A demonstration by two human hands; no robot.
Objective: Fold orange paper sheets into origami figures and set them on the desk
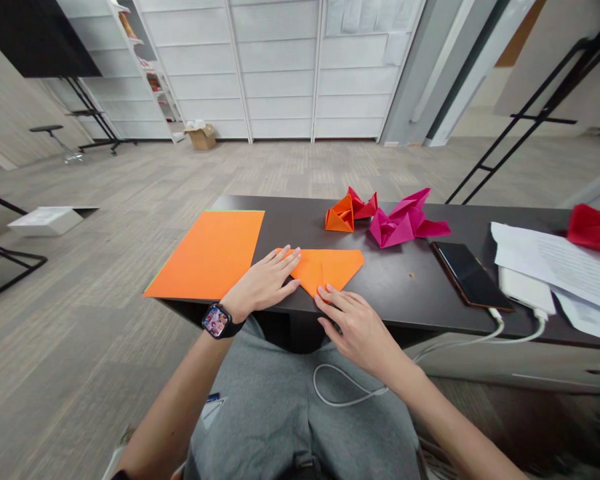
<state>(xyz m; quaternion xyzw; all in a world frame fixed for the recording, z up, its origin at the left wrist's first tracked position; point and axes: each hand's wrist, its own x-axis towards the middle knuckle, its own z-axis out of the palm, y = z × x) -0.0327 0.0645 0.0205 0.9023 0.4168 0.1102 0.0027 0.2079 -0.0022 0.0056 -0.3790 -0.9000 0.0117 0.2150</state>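
The room is carpeted in grey, with a white panelled wall (280,67) at the far side. A cardboard box (202,137) stands on the floor against that wall, and a low stool (55,137) stands well off to the far left. A dark table (395,293) runs across the near side of the room, directly in front of the person's grey trousers (300,413).

On the table's left portion lies a flat orange sheet (207,257). Just to its right, near the table's front edge, lies a folded orange paper (327,270), its left corner touching or passing just over the sheet's edge; the view is too poor to be certain which. Beyond it stand an orange-and-red origami figure (347,212) and a magenta origami figure (405,223), nearly touching each other. To the right lie a black smartphone (470,275), a white power bank (525,290), printed papers (555,257) and a red paper (596,230). A white cable (460,350) leads off the table's front edge.

The left hand (263,283), with a smartwatch (217,321) on its wrist, lies flat and open on the folded paper's left corner. The right hand (355,330) is open, its fingertips (325,291) resting on the paper's near point.
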